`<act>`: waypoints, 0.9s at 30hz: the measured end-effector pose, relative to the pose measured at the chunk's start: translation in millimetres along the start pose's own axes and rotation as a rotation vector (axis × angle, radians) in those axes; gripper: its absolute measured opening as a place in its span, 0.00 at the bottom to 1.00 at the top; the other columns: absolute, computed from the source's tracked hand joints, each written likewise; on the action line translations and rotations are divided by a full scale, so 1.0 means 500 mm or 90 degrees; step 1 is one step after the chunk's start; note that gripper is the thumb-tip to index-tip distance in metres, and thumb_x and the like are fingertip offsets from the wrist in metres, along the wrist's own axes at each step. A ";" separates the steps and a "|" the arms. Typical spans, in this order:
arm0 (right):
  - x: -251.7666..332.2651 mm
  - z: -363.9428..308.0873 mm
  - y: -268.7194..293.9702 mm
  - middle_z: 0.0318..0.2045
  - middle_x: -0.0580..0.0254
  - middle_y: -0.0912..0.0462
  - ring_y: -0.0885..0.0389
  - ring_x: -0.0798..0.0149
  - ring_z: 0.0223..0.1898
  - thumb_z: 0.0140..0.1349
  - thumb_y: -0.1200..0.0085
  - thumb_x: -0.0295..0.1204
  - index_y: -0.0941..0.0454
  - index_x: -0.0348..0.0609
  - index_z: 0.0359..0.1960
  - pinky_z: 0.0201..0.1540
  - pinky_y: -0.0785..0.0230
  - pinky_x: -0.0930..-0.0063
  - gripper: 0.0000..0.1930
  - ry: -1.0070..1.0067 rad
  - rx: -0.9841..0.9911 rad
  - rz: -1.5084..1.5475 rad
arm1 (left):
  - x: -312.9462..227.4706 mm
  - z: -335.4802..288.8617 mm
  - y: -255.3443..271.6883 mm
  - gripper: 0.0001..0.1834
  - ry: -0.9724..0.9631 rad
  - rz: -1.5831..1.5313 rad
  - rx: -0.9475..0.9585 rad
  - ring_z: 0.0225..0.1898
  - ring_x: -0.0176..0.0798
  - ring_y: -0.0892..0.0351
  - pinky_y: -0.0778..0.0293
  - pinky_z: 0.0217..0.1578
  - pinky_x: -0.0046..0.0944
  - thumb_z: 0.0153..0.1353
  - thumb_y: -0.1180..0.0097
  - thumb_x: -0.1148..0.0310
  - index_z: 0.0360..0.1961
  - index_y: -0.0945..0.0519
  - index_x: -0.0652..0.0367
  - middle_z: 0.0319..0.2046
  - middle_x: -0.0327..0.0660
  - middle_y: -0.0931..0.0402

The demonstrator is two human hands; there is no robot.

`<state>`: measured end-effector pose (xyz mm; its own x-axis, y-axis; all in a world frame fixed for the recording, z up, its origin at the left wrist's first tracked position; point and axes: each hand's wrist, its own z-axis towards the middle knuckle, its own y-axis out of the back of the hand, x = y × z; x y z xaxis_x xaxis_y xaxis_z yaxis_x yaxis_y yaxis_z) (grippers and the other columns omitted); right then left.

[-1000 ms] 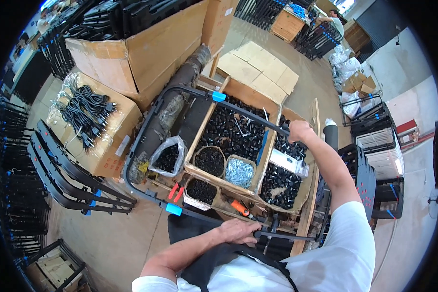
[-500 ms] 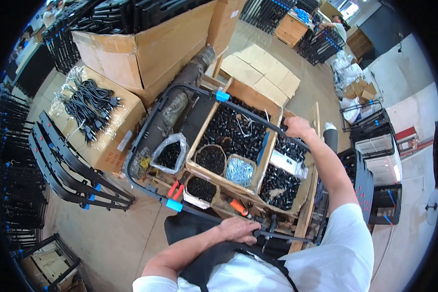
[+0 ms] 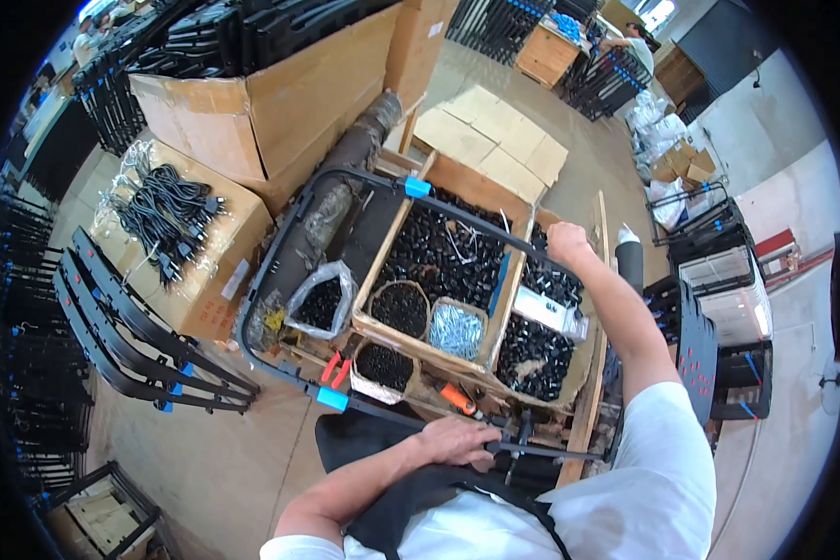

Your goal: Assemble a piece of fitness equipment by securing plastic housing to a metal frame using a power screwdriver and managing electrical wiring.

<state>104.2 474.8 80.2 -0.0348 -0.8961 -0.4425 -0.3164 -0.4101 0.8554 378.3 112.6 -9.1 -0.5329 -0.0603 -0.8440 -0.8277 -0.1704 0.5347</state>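
Observation:
A black tubular frame [image 3: 285, 375] with rounded corners lies tilted across the wooden parts trays. Light blue clips sit on it, one on the near tube [image 3: 332, 399] and another on the far tube [image 3: 417, 188]. My left hand [image 3: 455, 441] is wrapped over the near tube, close to my apron. At the far right, my right hand [image 3: 567, 243] is closed at the far tube, above a compartment of black plastic pieces [image 3: 535, 359]; its fingertips are partly hidden. An orange-handled tool [image 3: 457, 399] and red-handled pliers [image 3: 334, 368] lie under the frame.
The wooden tray [image 3: 420, 347] holds black parts and a box of silver screws [image 3: 456, 331]. Left of it stand a carton with black cables [image 3: 173, 210] and curved black frames [image 3: 121, 345]. Behind is a large carton [image 3: 322, 89]. A person [image 3: 637, 47] works far off.
The view has shifted slightly, so the scene sits a little farther left. Both hands keep their places on the frame.

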 end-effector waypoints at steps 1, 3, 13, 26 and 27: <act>0.001 0.009 0.010 0.47 0.50 0.09 0.10 0.50 0.52 0.61 0.43 0.32 0.10 0.43 0.41 0.54 0.18 0.56 0.13 0.002 -0.005 -0.001 | -0.001 0.000 0.002 0.24 -0.030 -0.006 -0.023 0.54 0.58 0.17 0.19 0.49 0.57 0.73 0.45 0.48 0.62 0.27 0.49 0.54 0.48 0.19; 0.015 0.012 0.020 0.46 0.49 0.09 0.11 0.49 0.52 0.60 0.42 0.32 0.10 0.42 0.40 0.55 0.18 0.55 0.12 0.022 0.032 0.027 | 0.014 0.001 0.018 0.24 -0.005 0.031 0.010 0.55 0.58 0.17 0.18 0.50 0.56 0.73 0.46 0.49 0.64 0.27 0.48 0.57 0.48 0.19; -0.011 0.046 -0.013 0.44 0.45 0.10 0.10 0.47 0.48 0.59 0.45 0.31 0.10 0.44 0.42 0.52 0.17 0.52 0.14 0.063 0.009 -0.039 | -0.002 -0.005 0.005 0.31 0.066 -0.059 0.021 0.49 0.63 0.15 0.20 0.47 0.58 0.68 0.39 0.45 0.63 0.33 0.50 0.50 0.50 0.14; 0.012 0.024 0.015 0.47 0.46 0.10 0.10 0.48 0.52 0.62 0.45 0.31 0.10 0.43 0.43 0.53 0.17 0.55 0.13 0.086 0.106 -0.087 | -0.002 -0.013 -0.011 0.27 -0.022 0.017 -0.013 0.51 0.59 0.15 0.18 0.48 0.58 0.71 0.45 0.49 0.67 0.30 0.46 0.52 0.49 0.18; 0.014 0.025 0.021 0.47 0.46 0.10 0.10 0.48 0.52 0.62 0.45 0.31 0.10 0.43 0.43 0.53 0.17 0.55 0.13 0.084 0.100 -0.088 | -0.004 -0.004 0.000 0.29 0.034 -0.033 0.000 0.51 0.60 0.15 0.19 0.48 0.58 0.70 0.42 0.48 0.66 0.31 0.47 0.52 0.49 0.17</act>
<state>88.5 466.4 82.7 0.1399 -0.8524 -0.5039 -0.4538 -0.5075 0.7324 379.5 110.7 -7.6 -0.4795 -0.1030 -0.8715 -0.8537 -0.1752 0.4905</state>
